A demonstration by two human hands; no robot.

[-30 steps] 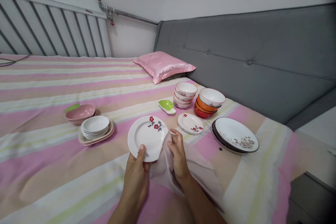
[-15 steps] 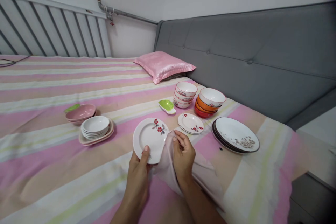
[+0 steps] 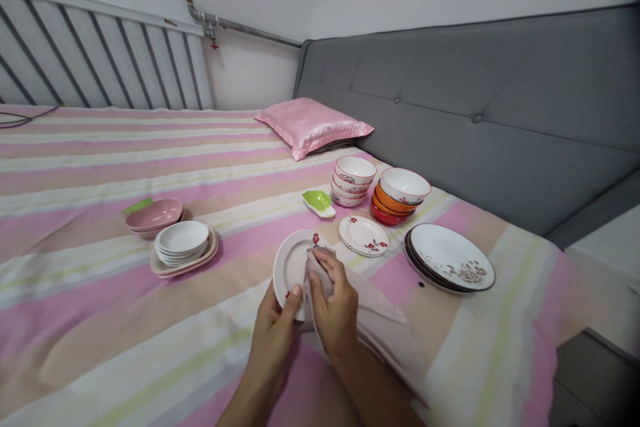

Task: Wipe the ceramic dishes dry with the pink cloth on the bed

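While my left hand (image 3: pixel 273 325) grips the flowered plate (image 3: pixel 290 259) by its rim, my right hand (image 3: pixel 337 310) pinches the pale cloth (image 3: pixel 387 330) against its face, above the bed (image 3: pixel 125 340), well in from the right edge, near the small plates (image 3: pixel 363 233).

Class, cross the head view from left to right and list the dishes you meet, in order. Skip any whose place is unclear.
Pink bowl, stacked small white bowls, held plate, resting flowered plates, stacked orange bowls, dark-rimmed plates.
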